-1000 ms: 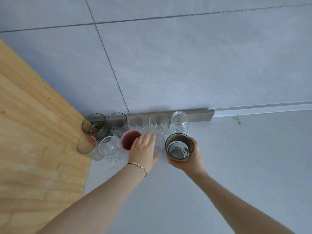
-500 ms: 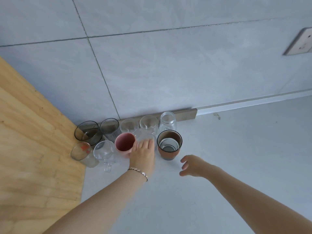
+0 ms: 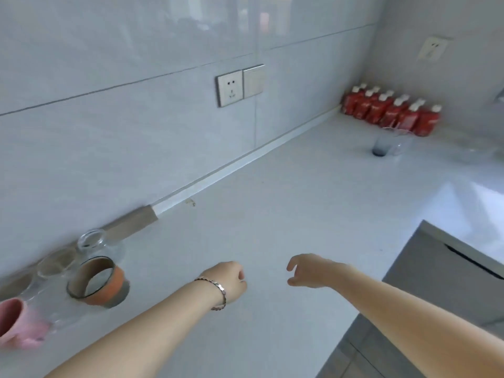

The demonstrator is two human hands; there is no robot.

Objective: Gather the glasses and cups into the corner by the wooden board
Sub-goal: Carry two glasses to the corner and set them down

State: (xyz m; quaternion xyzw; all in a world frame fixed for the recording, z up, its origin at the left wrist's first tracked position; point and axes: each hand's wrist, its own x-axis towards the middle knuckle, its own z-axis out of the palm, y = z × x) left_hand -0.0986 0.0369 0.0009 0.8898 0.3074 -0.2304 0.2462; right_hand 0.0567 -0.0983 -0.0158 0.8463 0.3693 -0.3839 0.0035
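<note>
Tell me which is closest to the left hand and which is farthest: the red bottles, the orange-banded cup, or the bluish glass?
1. Orange-banded cup, just to the left of the left hand.
2. Bluish glass, far off to the right.
3. Red bottles, behind that glass, in the far corner by the wall.

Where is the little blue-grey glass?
In the head view, the blue-grey glass stands far right on the white counter, beside a clear glass, before the row of red bottles.
</note>
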